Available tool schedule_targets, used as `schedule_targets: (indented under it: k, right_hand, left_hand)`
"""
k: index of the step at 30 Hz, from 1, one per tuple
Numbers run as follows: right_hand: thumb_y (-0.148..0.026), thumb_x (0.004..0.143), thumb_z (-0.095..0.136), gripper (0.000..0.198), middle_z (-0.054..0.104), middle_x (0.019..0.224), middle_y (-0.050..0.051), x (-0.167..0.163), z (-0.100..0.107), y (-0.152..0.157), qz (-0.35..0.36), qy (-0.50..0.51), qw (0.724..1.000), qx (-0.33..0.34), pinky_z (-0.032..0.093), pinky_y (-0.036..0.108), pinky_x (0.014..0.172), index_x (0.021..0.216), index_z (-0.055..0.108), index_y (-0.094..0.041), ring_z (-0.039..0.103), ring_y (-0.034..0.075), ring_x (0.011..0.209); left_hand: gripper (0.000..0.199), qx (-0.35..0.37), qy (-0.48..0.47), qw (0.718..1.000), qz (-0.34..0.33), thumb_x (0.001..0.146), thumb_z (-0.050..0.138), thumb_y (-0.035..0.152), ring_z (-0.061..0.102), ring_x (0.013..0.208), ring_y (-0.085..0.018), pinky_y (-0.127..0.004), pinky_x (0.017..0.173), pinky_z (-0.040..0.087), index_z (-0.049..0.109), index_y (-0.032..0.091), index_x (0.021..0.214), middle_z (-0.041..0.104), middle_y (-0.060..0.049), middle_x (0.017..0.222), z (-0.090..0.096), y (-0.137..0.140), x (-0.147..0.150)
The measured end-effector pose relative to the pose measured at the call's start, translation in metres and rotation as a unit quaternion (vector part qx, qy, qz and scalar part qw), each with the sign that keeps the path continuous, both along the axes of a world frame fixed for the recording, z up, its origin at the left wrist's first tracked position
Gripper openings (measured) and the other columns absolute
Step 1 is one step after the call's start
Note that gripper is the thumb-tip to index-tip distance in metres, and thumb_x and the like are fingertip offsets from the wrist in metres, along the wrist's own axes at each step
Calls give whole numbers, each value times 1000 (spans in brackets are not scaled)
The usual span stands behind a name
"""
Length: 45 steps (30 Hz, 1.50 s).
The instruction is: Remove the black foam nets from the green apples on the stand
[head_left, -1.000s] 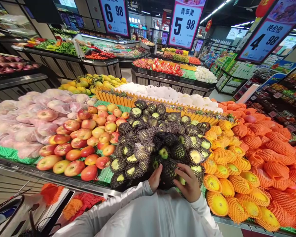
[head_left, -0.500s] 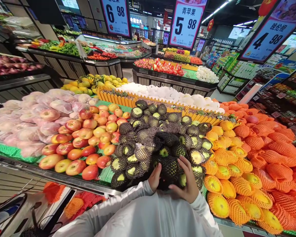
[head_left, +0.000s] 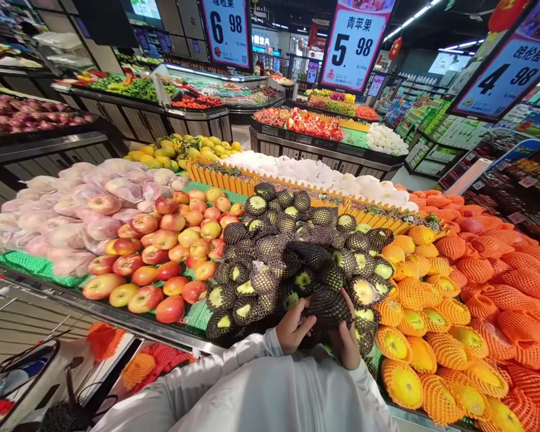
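Observation:
A green apple in a black foam net (head_left: 327,305) is between my two hands, at the front edge of a heap of netted green apples (head_left: 270,246). On its left side, my left hand (head_left: 292,327) has thumb and fingers bent against the net. My right hand (head_left: 348,339) wraps round the other side, fingers on the far side and thumb nearer me. The net covers the apple almost wholly. Part of the heap below my hands is hidden by my sleeves and body.
Red-yellow apples (head_left: 155,255) and bagged fruit (head_left: 94,207) lie to the left. Oranges in yellow nets (head_left: 418,300) and fruit in orange nets (head_left: 508,270) are to the right. A cart (head_left: 9,318) stands at lower left. Price signs (head_left: 355,45) hang above.
My hands have closed in on the netted apple, the right hand now wrapping its side. The apple has shifted slightly right and turned. The whole view has swung a little left.

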State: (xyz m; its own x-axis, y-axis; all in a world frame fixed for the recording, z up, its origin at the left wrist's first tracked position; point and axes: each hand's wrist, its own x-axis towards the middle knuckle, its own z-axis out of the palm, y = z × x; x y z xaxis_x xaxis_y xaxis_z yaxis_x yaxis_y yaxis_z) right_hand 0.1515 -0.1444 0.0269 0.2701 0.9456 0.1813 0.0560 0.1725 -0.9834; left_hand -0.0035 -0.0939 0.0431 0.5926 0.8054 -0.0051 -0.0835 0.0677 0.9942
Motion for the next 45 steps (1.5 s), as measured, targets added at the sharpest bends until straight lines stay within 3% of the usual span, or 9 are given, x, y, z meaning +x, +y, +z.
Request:
schedule_targets:
  k: [4,9,15,22,27,31,34,39,45]
  right_hand:
    - [-59,90,41,67,53,139,9,-5,9,2,37,196,980,-15,50,49,98,149,26,-31,58,27,121]
    - [-57,77,65,82,58,134,6,-10,20,0,75,273,958,-41,43,51,105,147,31,-35,54,28,125]
    - [-71,69,64,92,57,134,10,-15,10,-3,82,260,960,-63,44,54,102,146,33,-33,54,33,125]
    - [-51,64,79,97,53,138,10,-4,0,-2,101,132,985,-50,37,52,110,144,29,-30,53,30,126]
    - [-46,67,78,89,50,137,11,5,-3,0,35,25,998,-50,41,49,107,140,33,-27,53,29,124]
    - [-45,67,78,87,48,136,12,7,0,0,-8,-88,996,-30,39,50,109,139,34,-23,51,30,123]
    - [-43,66,78,94,44,138,14,6,8,1,-12,-134,991,-16,43,48,106,143,28,-21,52,30,121]
    - [-40,63,81,111,35,145,17,9,20,3,17,-214,976,-24,40,51,108,150,15,-21,45,34,129]
    - [-54,56,86,129,33,144,18,3,28,13,68,-170,983,14,47,51,99,152,4,-26,52,34,121]
  left_hand:
    - [43,17,-14,1000,21,88,46,62,50,55,-10,-25,49,49,45,20,98,54,-4,86,-3,1,-1]
    - [43,20,-2,999,40,87,49,62,43,41,-6,-19,36,36,43,20,93,51,3,68,-9,4,-3]
    - [35,44,54,992,105,92,45,55,36,38,-7,-19,39,25,42,20,94,43,9,53,-7,8,-6]
    - [21,91,89,984,124,93,46,41,32,43,-9,-22,45,24,43,20,90,40,9,49,-6,10,-4]
    - [12,205,124,952,190,86,58,31,62,80,-17,-28,66,47,52,20,87,67,-8,96,-3,13,-9]
    - [44,292,118,929,193,77,60,19,55,118,-26,-38,87,51,49,21,120,53,-14,135,0,15,-13]
    - [71,381,120,910,110,72,57,20,39,135,-31,-50,108,37,37,20,140,40,-16,147,4,13,-15]
    - [83,448,174,877,15,74,57,39,25,143,-40,-59,112,24,27,23,149,32,-13,156,5,14,-16]
    - [90,397,110,910,57,67,72,57,56,123,-33,-45,102,45,35,21,141,55,-17,135,-11,29,-19]
